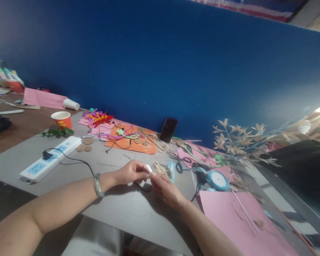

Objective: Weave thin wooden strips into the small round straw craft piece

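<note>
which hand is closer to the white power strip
Left. The left hand sits to the right of the power strip, apart from it; the right hand lies even farther right, meeting the left on a small white piece.

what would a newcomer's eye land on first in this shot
The deep blue wall fills the upper half. At centre, over the grey table, the left hand and right hand pinch a small white piece between them. Behind lie an orange paper sheet strewn with bright pipe cleaners and, to the left, a red paper cup.
</note>
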Action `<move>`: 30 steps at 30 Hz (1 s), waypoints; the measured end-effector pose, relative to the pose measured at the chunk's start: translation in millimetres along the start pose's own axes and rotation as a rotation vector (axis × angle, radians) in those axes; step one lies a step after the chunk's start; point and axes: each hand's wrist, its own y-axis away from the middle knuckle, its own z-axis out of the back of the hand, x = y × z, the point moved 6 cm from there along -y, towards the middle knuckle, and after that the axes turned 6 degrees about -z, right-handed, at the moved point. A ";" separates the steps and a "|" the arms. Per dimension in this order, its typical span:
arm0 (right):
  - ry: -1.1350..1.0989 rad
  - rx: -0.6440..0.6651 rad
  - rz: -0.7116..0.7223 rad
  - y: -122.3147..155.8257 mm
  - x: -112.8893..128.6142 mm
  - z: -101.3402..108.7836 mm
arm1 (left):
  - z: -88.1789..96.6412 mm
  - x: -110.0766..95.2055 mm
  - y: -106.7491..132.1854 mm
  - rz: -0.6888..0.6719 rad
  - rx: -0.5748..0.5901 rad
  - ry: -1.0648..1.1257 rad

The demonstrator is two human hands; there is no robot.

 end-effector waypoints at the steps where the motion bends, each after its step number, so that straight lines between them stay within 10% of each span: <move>1: -0.045 0.011 -0.020 1.0 -0.3 -0.4 | 1.3 0.0 -0.1 -0.003 -0.008 -0.006; 18: 0.214 -0.119 0.253 1.1 19.7 4.6 | 1.9 7.1 0.3 -0.012 -0.074 -0.045; 30: -0.223 -0.638 0.477 10.2 41.4 98.4 | -2.0 -1.6 -0.4 -0.132 -0.264 -0.418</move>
